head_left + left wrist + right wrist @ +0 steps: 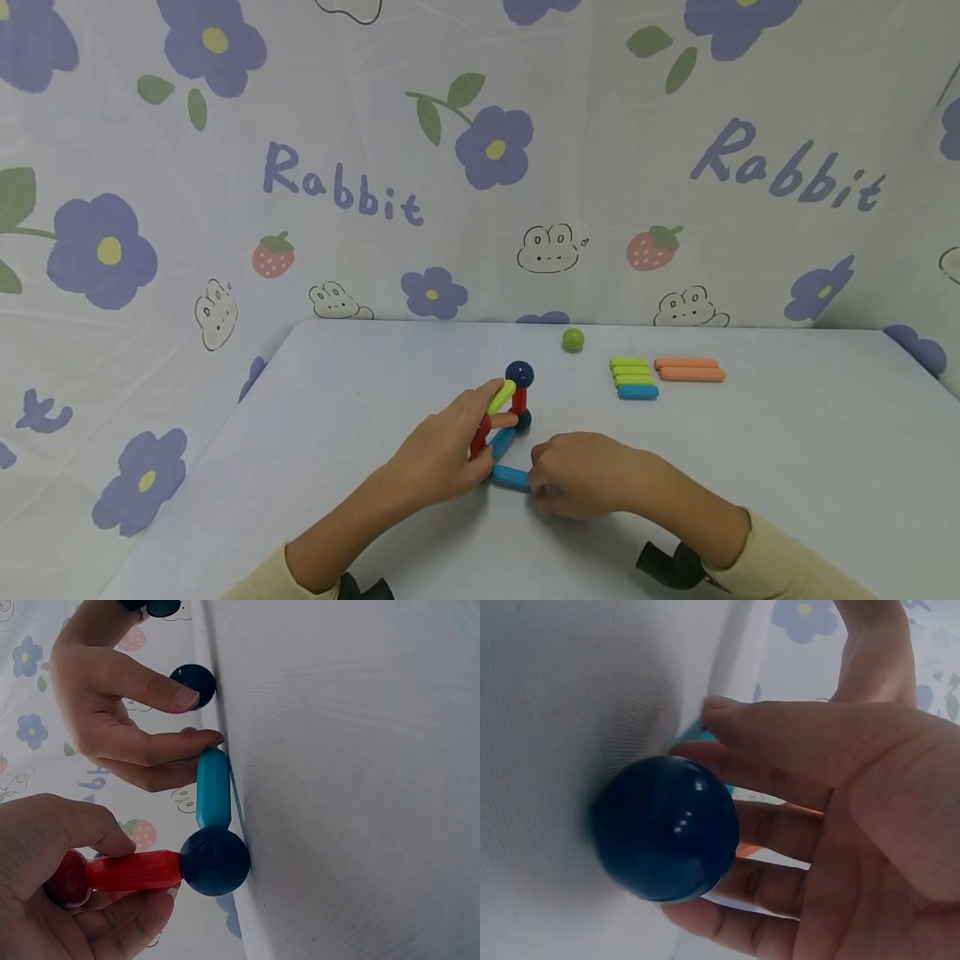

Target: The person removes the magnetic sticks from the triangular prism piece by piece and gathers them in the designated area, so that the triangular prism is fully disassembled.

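Note:
My left hand (442, 450) grips a magnetic-rod frame at its upright red rod (135, 871), which stands on a dark blue ball (215, 862). A yellow-green rod (501, 397) slants to another dark blue ball (519, 374) on top. Behind it are a red rod (519, 401), an orange rod (504, 421) and a blue rod (502, 443). A second blue rod (512, 477) lies toward my right hand (585, 471), whose index fingertip touches its end. That hand's curled fingers hold a loose dark blue ball (664, 829) low at the table.
A green ball (573, 339) sits near the table's back edge. To its right lie several yellow-green rods (632, 372), a blue rod (637, 392) and two orange rods (690, 375). A patterned cloth (480, 250) hangs behind the white table (787, 442).

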Demonstrator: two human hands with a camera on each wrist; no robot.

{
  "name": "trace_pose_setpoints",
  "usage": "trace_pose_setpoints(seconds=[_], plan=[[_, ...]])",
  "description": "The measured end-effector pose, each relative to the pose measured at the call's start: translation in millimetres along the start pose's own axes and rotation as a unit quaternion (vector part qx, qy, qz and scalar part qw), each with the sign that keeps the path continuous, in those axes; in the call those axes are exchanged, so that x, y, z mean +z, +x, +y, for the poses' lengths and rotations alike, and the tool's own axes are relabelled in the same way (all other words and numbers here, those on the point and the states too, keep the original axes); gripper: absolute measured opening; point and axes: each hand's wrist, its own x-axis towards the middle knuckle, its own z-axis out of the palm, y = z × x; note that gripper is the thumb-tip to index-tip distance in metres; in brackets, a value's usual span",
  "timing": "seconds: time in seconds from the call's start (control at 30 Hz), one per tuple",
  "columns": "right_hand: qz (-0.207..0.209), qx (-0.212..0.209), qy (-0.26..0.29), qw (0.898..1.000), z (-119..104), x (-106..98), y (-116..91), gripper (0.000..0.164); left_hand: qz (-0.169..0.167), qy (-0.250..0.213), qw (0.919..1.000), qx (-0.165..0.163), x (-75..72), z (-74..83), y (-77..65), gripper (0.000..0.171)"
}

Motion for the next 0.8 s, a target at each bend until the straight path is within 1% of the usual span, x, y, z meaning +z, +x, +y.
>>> trace_pose_setpoints(seconds=[0.07, 0.13, 0.23, 0.3, 0.37, 0.5, 0.63, 0.8], plan=[[-0.010, 0.007, 0.000, 1.000, 0.8, -0.8, -1.6, 0.009, -0.004, -0.002, 1.0000, -0.005, -0.2, 0.4, 0.3, 0.081], [-0.025, 0.027, 0.004, 0.999, 1.7, -1.8, -3.9, 0.016, -0.009, -0.004, 0.9999, -0.010, -0.5, 0.9, 0.6, 0.081], [-0.051, 0.072, 0.011, 0.996, 4.1, -3.8, -7.6, 0.029, -0.014, -0.005, 0.9998, -0.017, -0.9, 1.8, 0.7, 0.082], [-0.068, 0.108, 0.017, 0.992, 5.8, -5.6, -10.4, 0.035, -0.014, -0.004, 0.9997, -0.019, -1.0, 1.8, 0.6, 0.083], [-0.082, 0.139, 0.021, 0.987, 7.5, -7.9, -13.5, 0.033, -0.014, -0.002, 0.9997, -0.019, -1.3, 1.9, 0.4, 0.083], [-0.098, 0.178, 0.029, 0.979, 8.9, -11.8, -20.4, 0.029, -0.010, 0.001, 0.9998, -0.015, -1.2, 1.6, 0.5, 0.083], [-0.112, 0.189, 0.041, 0.975, 8.0, -13.2, -25.2, 0.028, -0.010, -0.001, 0.9999, -0.012, -0.6, 1.9, 1.4, 0.082], [-0.120, 0.169, 0.058, 0.977, 4.4, -13.2, -25.5, 0.029, -0.013, -0.003, 0.9998, -0.017, -0.8, 2.2, 1.1, 0.080]])
